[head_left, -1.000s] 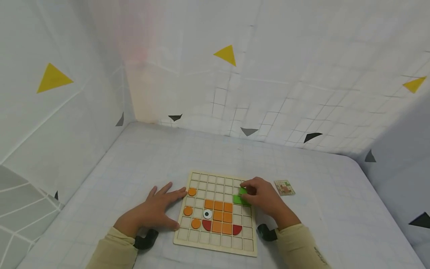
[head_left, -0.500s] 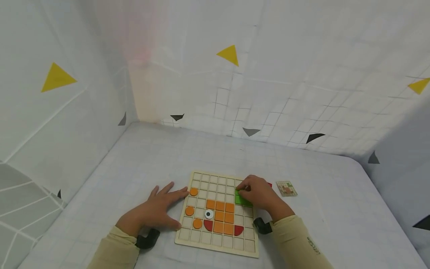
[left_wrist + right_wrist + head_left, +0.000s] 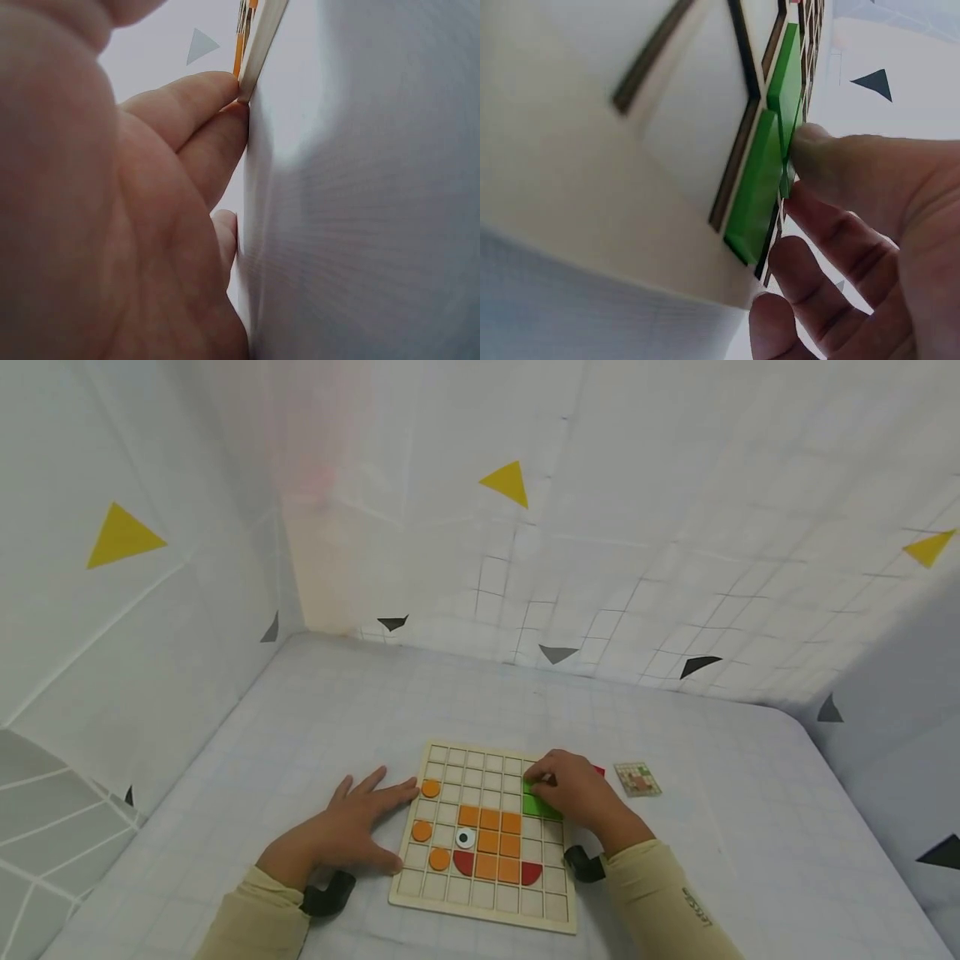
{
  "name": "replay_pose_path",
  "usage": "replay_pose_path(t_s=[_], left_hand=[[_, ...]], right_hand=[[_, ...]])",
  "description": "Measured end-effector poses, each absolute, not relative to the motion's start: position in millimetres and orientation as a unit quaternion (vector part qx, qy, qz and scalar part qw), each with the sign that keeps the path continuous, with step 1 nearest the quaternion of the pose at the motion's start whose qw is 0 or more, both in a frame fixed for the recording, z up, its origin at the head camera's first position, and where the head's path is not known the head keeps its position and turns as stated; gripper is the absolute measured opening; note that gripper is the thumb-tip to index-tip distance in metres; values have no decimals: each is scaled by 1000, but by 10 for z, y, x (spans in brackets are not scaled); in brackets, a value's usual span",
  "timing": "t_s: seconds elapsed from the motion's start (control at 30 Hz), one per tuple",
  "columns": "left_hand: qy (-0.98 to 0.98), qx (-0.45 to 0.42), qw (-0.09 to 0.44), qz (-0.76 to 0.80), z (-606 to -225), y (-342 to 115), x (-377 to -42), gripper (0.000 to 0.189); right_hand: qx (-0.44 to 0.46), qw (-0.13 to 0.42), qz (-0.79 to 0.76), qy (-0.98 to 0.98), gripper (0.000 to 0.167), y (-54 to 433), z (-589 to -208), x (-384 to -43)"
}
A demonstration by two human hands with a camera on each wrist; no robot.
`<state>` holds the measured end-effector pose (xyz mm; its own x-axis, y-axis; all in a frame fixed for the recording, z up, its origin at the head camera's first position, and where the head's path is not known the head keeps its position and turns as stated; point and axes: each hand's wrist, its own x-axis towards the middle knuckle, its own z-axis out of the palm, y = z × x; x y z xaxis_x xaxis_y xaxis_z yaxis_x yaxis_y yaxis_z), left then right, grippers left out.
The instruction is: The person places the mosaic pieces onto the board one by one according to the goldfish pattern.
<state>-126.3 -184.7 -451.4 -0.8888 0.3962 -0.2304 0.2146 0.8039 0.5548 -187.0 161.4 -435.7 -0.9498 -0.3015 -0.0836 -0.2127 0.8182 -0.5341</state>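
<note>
A square wooden grid board (image 3: 459,889) lies on the table, with orange square tiles (image 3: 488,842), orange discs (image 3: 431,788), a white eye piece (image 3: 465,837) and two red rounded pieces (image 3: 531,872) in its cells. My left hand (image 3: 341,831) spreads beside the board, its fingertips at the left edge; the left wrist view shows fingers (image 3: 199,112) against the rim. With thumb and finger, my right hand (image 3: 581,789) pinches a green tile (image 3: 786,182) at the board's upper right. Two other green tiles (image 3: 754,195) sit in cells next to it. Much of that corner hides behind the hand.
To the right of the board lies a small pattern card (image 3: 637,779). A bit of a red piece (image 3: 600,771) peeks out behind my right hand. Fabric walls with printed triangles rise at the back and sides of the table.
My right hand has shifted slightly left over the green tiles, its fingertips drawing closer together. The red bit behind it has come into view. The left hand stays put.
</note>
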Motion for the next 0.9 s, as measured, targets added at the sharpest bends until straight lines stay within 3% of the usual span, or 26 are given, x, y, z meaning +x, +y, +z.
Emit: replay_pose_path(t_s=[0.43,0.9], left_hand=[[934,161,175,268,-4487,-1847,-1253,100],[933,156,176,273,-4479,-1841,-1248,101]], right_hand=[[-43,69,-255,964,34,1997,-4331,-1871],[-9,73,-248,966,34,2341,-4416,-1878]])
